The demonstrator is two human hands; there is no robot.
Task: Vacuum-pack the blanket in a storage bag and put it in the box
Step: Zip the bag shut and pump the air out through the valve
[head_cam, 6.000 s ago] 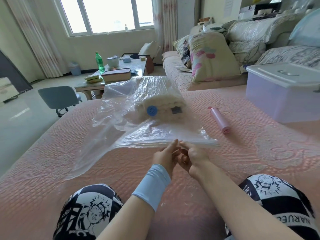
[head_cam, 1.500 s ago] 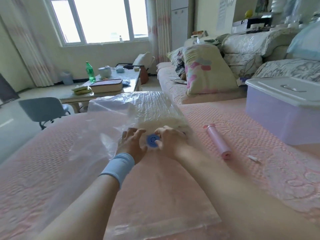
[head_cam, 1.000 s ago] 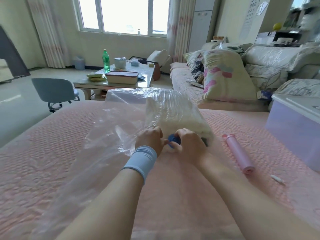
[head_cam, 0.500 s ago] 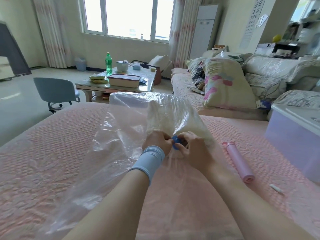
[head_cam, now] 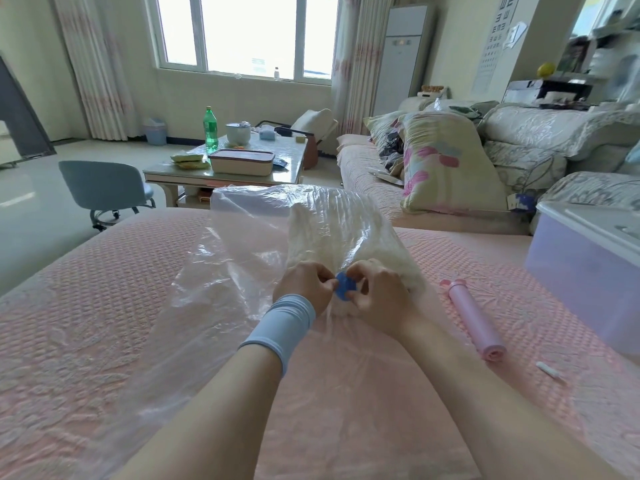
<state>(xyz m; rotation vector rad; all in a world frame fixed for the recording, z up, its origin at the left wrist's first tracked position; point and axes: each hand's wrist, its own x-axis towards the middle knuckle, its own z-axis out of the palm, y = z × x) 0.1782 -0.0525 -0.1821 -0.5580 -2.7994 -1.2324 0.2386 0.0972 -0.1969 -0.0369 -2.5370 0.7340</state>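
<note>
A clear plastic storage bag (head_cam: 239, 258) lies on the pink bed cover, with a folded cream blanket (head_cam: 346, 233) inside its far right part. The bag's round blue valve (head_cam: 343, 288) is lifted a little off the bed. My left hand (head_cam: 304, 287), with a light blue wristband, pinches the valve from the left. My right hand (head_cam: 375, 296) pinches it from the right, fingers curled over its rim. A pink hand pump (head_cam: 472, 318) lies on the bed to the right of my right hand. The lidded translucent storage box (head_cam: 588, 271) stands at the right edge.
A small white clip (head_cam: 550, 369) lies on the pink bed cover (head_cam: 86, 306) near the pump. Beyond the bed stand a coffee table (head_cam: 228, 169) with a green bottle (head_cam: 210, 129), a grey chair (head_cam: 104, 187) and a sofa with pillows (head_cam: 446, 161).
Six seconds ago both hands were at the bag's near seal edge. They have moved forward to the blue valve and lifted it slightly, and the view has tilted up.
</note>
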